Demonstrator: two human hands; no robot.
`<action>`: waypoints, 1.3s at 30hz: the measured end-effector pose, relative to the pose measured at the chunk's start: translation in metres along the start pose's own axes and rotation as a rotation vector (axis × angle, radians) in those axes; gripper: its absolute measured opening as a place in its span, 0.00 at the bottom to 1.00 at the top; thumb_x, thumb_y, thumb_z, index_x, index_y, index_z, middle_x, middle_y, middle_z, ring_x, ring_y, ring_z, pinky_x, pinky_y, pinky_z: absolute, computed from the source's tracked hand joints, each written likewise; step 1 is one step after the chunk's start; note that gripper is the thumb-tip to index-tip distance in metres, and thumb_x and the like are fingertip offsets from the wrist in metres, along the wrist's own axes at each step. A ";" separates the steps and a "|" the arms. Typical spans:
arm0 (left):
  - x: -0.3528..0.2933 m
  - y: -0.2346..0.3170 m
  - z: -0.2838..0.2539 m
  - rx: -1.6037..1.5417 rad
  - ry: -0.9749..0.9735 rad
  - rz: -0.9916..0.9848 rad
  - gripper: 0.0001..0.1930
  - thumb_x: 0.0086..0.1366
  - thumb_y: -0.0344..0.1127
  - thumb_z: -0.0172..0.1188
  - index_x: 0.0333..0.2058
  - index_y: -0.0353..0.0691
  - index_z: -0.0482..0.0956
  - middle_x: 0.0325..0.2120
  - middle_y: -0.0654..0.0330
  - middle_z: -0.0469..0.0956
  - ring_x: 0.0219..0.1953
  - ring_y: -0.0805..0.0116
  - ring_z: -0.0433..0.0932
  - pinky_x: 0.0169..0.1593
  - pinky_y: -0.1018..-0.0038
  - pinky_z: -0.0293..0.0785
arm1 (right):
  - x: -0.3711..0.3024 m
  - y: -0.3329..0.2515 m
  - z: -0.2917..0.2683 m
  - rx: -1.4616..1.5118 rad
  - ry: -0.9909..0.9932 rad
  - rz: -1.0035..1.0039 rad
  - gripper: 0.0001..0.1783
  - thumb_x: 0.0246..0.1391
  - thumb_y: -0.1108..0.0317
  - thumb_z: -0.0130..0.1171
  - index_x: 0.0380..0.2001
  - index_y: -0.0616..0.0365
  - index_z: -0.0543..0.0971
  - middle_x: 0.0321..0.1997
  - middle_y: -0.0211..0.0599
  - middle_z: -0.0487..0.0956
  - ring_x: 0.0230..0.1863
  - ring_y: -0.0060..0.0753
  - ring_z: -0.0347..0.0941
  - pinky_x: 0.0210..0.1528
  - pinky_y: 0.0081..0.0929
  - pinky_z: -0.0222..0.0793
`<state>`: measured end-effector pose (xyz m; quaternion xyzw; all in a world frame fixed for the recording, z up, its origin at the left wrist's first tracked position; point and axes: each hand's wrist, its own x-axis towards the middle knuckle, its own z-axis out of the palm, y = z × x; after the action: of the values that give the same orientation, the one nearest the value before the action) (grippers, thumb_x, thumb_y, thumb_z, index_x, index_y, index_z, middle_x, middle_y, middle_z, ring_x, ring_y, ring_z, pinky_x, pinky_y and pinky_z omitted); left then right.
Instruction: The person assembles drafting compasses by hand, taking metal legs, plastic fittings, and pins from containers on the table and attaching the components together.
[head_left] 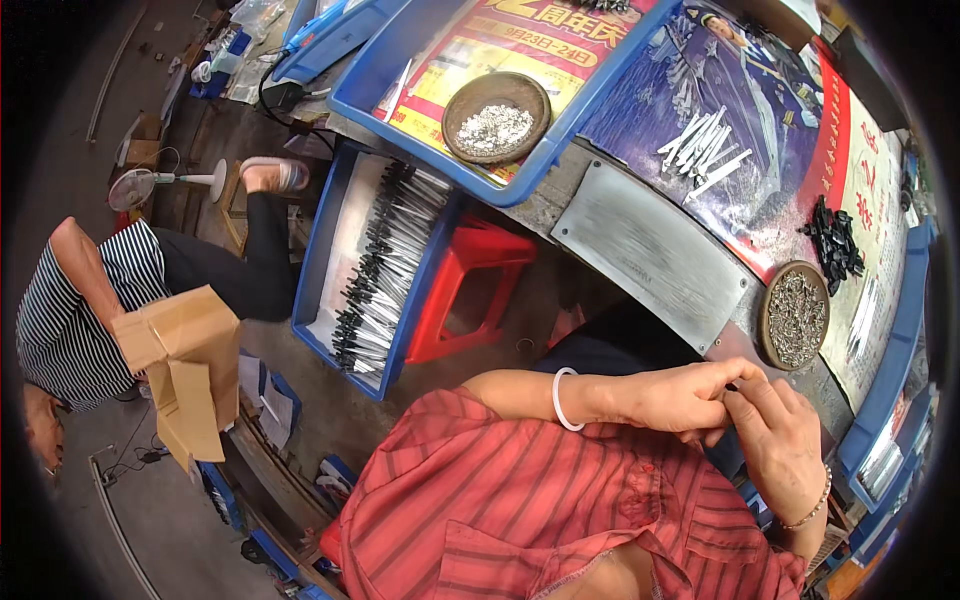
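My left hand (688, 398), below a white bangle, meets my right hand (780, 432) in front of my striped red shirt. Both have curled fingers pressed together at the fingertips. Whatever they grip, if anything, is hidden between them. Just beyond the hands is a round dish (795, 315) full of small metal parts, at the bench's near edge. Beside that dish lies a heap of small black parts (836, 245). Several slim white pieces (704, 152) lie farther up the bench on a printed sheet. A bare metal plate (648, 255) is fixed along the bench edge.
A blue tray (345, 95) at the back holds a brown bowl (497, 118) of small silvery parts. Left of the bench, a blue bin (318, 345) contains rows of black-and-white pieces beside a red stool (470, 290). Another person (90, 300) sits far left near a cardboard box (185, 340).
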<state>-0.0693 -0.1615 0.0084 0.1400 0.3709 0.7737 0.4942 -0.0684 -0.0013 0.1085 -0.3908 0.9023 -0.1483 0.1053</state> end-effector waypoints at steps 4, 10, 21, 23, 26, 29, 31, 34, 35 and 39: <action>-0.006 0.009 -0.006 0.064 -0.060 -0.030 0.30 0.57 0.24 0.42 0.60 0.36 0.50 0.24 0.56 0.74 0.19 0.75 0.70 0.23 0.81 0.67 | 0.001 0.001 0.003 0.019 -0.016 -0.021 0.16 0.37 0.69 0.57 0.35 0.61 0.74 0.33 0.35 0.71 0.31 0.36 0.69 0.32 0.31 0.66; -0.006 0.030 -0.015 0.053 -0.089 0.112 0.29 0.68 0.37 0.45 0.63 0.38 0.44 0.34 0.52 0.77 0.26 0.74 0.75 0.30 0.80 0.72 | -0.008 0.009 -0.020 -0.067 0.081 0.123 0.13 0.38 0.73 0.56 0.32 0.59 0.74 0.31 0.37 0.70 0.30 0.40 0.70 0.31 0.34 0.66; 0.013 0.037 -0.049 0.450 0.554 0.598 0.21 0.68 0.39 0.49 0.54 0.32 0.60 0.35 0.55 0.76 0.31 0.78 0.73 0.37 0.82 0.70 | 0.043 0.152 -0.053 0.214 0.504 0.453 0.08 0.45 0.76 0.57 0.32 0.62 0.75 0.26 0.34 0.73 0.24 0.24 0.64 0.27 0.22 0.61; 0.017 0.034 -0.045 0.523 0.595 0.615 0.17 0.67 0.32 0.48 0.52 0.32 0.62 0.33 0.56 0.77 0.30 0.78 0.73 0.36 0.83 0.70 | 0.067 0.185 -0.048 0.221 0.517 0.478 0.09 0.45 0.74 0.57 0.33 0.62 0.75 0.28 0.40 0.77 0.28 0.33 0.71 0.33 0.27 0.66; 0.017 0.030 -0.044 0.602 0.603 0.619 0.16 0.67 0.31 0.49 0.51 0.31 0.63 0.32 0.56 0.77 0.30 0.78 0.74 0.34 0.83 0.71 | 0.108 0.235 -0.032 0.086 0.616 0.323 0.10 0.45 0.74 0.58 0.35 0.63 0.75 0.29 0.37 0.77 0.28 0.29 0.69 0.34 0.25 0.66; 0.016 0.030 -0.047 0.643 0.612 0.601 0.15 0.65 0.26 0.47 0.50 0.31 0.64 0.30 0.56 0.78 0.28 0.77 0.75 0.33 0.83 0.72 | 0.162 0.264 -0.019 0.044 0.597 0.315 0.08 0.43 0.72 0.55 0.30 0.61 0.75 0.31 0.47 0.77 0.37 0.49 0.74 0.40 0.38 0.69; 0.014 0.031 -0.047 0.638 0.613 0.560 0.14 0.64 0.22 0.46 0.49 0.30 0.64 0.30 0.55 0.79 0.27 0.76 0.76 0.33 0.81 0.73 | 0.194 0.281 -0.008 -0.019 0.602 0.298 0.07 0.43 0.73 0.53 0.29 0.61 0.74 0.31 0.48 0.76 0.37 0.51 0.73 0.40 0.41 0.68; 0.014 0.032 -0.050 0.681 0.597 0.572 0.14 0.64 0.22 0.46 0.49 0.30 0.64 0.31 0.54 0.79 0.28 0.75 0.76 0.33 0.80 0.74 | 0.231 0.289 -0.004 -0.070 0.594 0.317 0.06 0.43 0.73 0.51 0.28 0.60 0.74 0.32 0.47 0.75 0.39 0.51 0.72 0.43 0.42 0.66; 0.013 0.030 -0.051 0.670 0.588 0.573 0.14 0.64 0.22 0.47 0.49 0.29 0.64 0.31 0.53 0.79 0.29 0.74 0.77 0.33 0.79 0.75 | 0.242 0.294 -0.001 -0.082 0.623 0.300 0.06 0.44 0.72 0.51 0.28 0.60 0.74 0.32 0.47 0.75 0.39 0.52 0.72 0.42 0.43 0.67; 0.012 0.029 -0.052 0.617 0.573 0.546 0.14 0.64 0.22 0.46 0.49 0.28 0.64 0.32 0.51 0.78 0.32 0.73 0.77 0.36 0.78 0.77 | 0.268 0.310 -0.001 -0.078 0.645 0.336 0.06 0.45 0.71 0.51 0.29 0.59 0.74 0.33 0.47 0.75 0.38 0.53 0.72 0.41 0.44 0.68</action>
<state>-0.1246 -0.1804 -0.0088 0.1536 0.6531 0.7364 0.0874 -0.4575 0.0029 -0.0189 -0.1742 0.9457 -0.2099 -0.1767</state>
